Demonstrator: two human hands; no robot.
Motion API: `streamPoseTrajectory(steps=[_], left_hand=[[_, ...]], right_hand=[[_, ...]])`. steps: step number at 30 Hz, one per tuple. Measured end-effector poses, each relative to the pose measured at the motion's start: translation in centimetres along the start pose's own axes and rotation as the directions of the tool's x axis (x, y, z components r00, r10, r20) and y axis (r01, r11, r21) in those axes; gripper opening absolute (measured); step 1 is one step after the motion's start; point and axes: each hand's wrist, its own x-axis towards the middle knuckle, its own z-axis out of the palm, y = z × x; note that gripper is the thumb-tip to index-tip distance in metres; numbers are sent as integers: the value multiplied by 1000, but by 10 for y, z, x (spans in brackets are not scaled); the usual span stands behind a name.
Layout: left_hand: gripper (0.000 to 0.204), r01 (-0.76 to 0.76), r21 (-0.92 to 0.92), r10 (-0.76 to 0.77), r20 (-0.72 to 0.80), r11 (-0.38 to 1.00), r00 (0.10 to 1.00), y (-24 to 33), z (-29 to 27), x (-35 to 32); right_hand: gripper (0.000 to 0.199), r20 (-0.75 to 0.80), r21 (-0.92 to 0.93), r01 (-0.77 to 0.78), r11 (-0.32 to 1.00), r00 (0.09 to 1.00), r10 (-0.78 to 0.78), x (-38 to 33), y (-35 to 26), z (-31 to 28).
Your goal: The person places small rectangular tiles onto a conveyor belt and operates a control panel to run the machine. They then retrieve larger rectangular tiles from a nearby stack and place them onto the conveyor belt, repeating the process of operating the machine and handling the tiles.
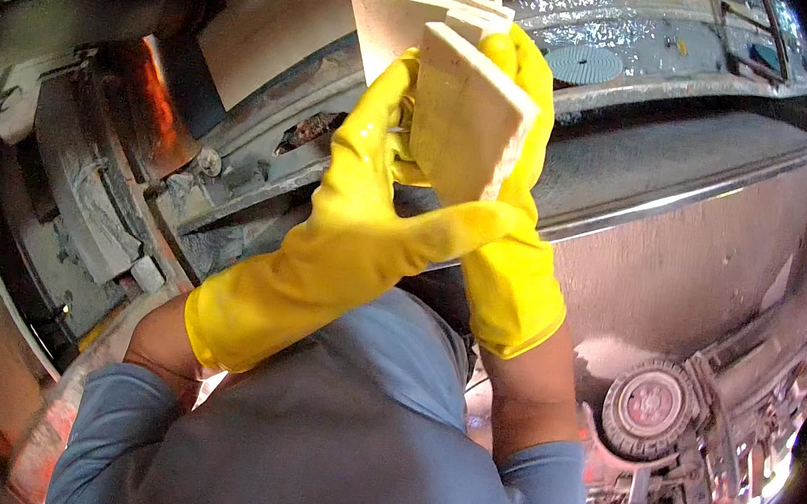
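Both hands wear long yellow rubber gloves and are raised together in front of me. My left hand [363, 172] grips a cream, stone-like tile [468, 114] between its fingers at the tile's left edge and its thumb across the lower end. That tile is tilted, and its right edge looks rough. Behind it, my right hand [531, 117] holds several similar pale tiles [391, 29] in an uneven stack, with its thumb near their top right corner. The front tile hides part of the right hand's fingers and of the stack.
Beyond the hands lies a wet, shiny surface with a round grey ribbed disc [584, 65]. A metal-edged ledge [693, 195] runs along the right. Machine parts [96, 174] stand at left near an orange glow; a tyred wheel [649, 408] is at lower right.
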Motion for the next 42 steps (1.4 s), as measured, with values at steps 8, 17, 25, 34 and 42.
streamPoseTrajectory(steps=[8,17,25,34,42], left_hand=[[72,5,-257,-80,-284,967,956,-9,37,-6],[57,-71,-189,-47,-555,979,830,-22,52,-44],[52,-226,-430,-60,-558,874,828,-47,37,-93],[51,-169,-275,-25,-583,946,812,-156,-49,-271],[55,-222,-613,-517,-772,758,369,-408,-125,-526]], right_hand=[[45,-23,213,119,970,993,-117,-14,8,-11],[38,305,429,103,897,918,-251,-25,19,-4],[35,320,301,283,911,870,-376,-49,6,-4],[48,209,191,338,922,903,-374,-124,54,25],[53,304,66,412,909,859,-412,-175,64,59]])
